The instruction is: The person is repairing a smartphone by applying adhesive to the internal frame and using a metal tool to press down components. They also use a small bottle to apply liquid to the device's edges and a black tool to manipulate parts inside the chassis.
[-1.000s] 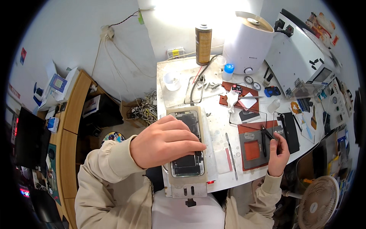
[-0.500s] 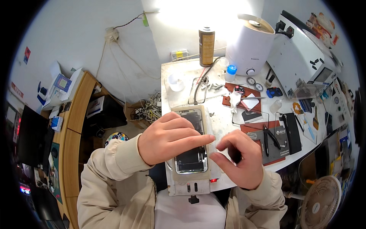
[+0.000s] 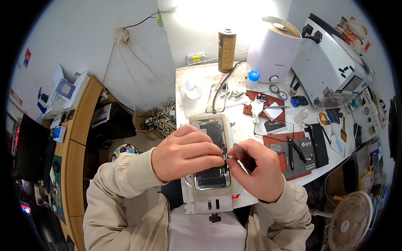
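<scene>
A phone part (image 3: 212,178) with a silver rim and black inner face lies lengthwise on a beige holding fixture (image 3: 202,195). My left hand (image 3: 184,152) reaches across it from the left, fingers pressed together and bent down at the part's right edge; whatever they hold is hidden. Facing it, my right hand (image 3: 258,169) pinches thumb and forefinger at that same edge, close to the left fingertips. Anything in the pinch is too small to make out. A dark knob (image 3: 215,218) sticks out of the fixture's near end.
Right of the fixture, pliers (image 3: 295,153) lie on a grey and red mat (image 3: 299,169). Behind stand a white cup (image 3: 193,89), a spray can (image 3: 226,51), a blue-capped bottle (image 3: 253,79) and a white humidifier (image 3: 273,52). A fan (image 3: 350,221) stands at lower right.
My left fingers, stretched past the phone part's right edge before, have bent down onto it. My right hand has moved left, its fingertips now at that edge.
</scene>
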`<state>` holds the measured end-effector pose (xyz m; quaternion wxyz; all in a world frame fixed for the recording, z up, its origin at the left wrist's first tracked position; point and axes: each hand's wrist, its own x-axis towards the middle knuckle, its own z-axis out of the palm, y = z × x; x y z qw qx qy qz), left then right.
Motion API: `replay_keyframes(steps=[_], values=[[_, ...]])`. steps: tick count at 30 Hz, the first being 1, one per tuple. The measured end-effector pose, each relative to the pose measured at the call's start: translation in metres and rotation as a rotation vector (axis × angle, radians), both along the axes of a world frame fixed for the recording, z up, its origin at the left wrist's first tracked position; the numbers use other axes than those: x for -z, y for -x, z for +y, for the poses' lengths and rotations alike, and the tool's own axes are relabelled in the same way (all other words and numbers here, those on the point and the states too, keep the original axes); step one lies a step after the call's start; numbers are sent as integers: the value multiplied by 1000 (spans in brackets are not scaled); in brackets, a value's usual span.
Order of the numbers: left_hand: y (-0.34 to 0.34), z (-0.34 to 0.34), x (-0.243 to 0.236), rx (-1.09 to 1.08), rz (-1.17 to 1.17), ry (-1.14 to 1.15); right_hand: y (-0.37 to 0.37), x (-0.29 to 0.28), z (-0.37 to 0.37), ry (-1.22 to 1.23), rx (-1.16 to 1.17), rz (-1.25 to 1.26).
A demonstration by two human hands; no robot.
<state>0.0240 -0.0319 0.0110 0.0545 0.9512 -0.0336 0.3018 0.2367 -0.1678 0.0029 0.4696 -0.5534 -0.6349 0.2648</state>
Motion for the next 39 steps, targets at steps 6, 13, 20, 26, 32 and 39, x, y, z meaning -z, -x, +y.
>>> replay_keyframes(steps=[6, 13, 20, 26, 32, 39], values=[[1, 1, -1, -2, 34, -53, -4, 10, -2, 60, 34, 123], [-2, -5, -6, 16, 129, 129, -3, 14, -3, 153, 52, 219], [-2, -7, -7, -28, 92, 15, -5, 16, -3, 143, 34, 224], [2, -6, -5, -28, 51, -122, -4, 15, -4, 129, 27, 231], [4, -7, -7, -15, 59, -227, -4, 14, -3, 112, 26, 221], [7, -5, -4, 6, 46, -228, -3, 8, -4, 117, 40, 187]])
